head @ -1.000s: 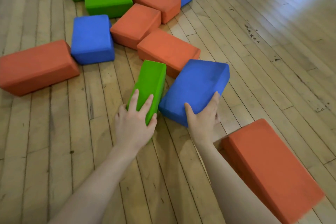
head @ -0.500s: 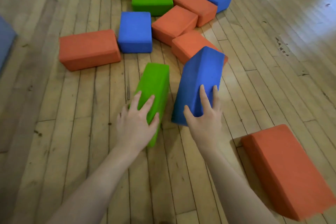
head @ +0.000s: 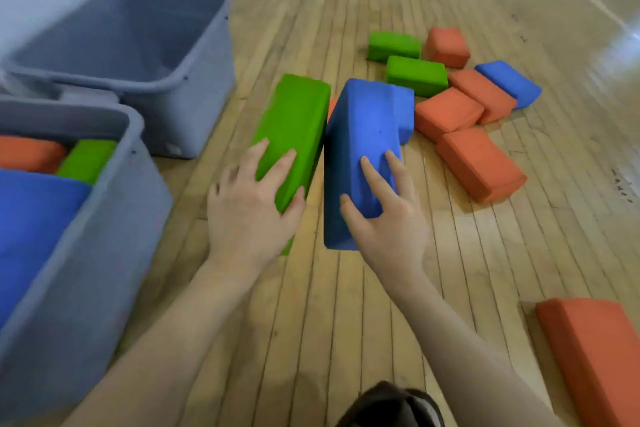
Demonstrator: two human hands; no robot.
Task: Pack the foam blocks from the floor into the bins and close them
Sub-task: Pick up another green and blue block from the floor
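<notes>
My left hand (head: 251,210) grips a green foam block (head: 294,128) by its near end, lifted off the floor. Beside it my right hand (head: 388,218) grips a blue foam block (head: 360,149) the same way, also raised. At the left stand two grey bins without lids: the near bin (head: 86,253) holds a blue, a green and an orange block, while the far bin (head: 166,69) looks empty inside. Several more orange, green and blue blocks (head: 460,107) lie scattered on the wooden floor beyond my hands.
One orange block (head: 595,357) lies on the floor at the lower right. A dark shoe tip (head: 391,406) shows at the bottom edge. A pale wall runs behind the bins at the upper left.
Both hands have lifted their blocks off the floor and carried them left. The view has swung left, bringing the two grey bins into sight.
</notes>
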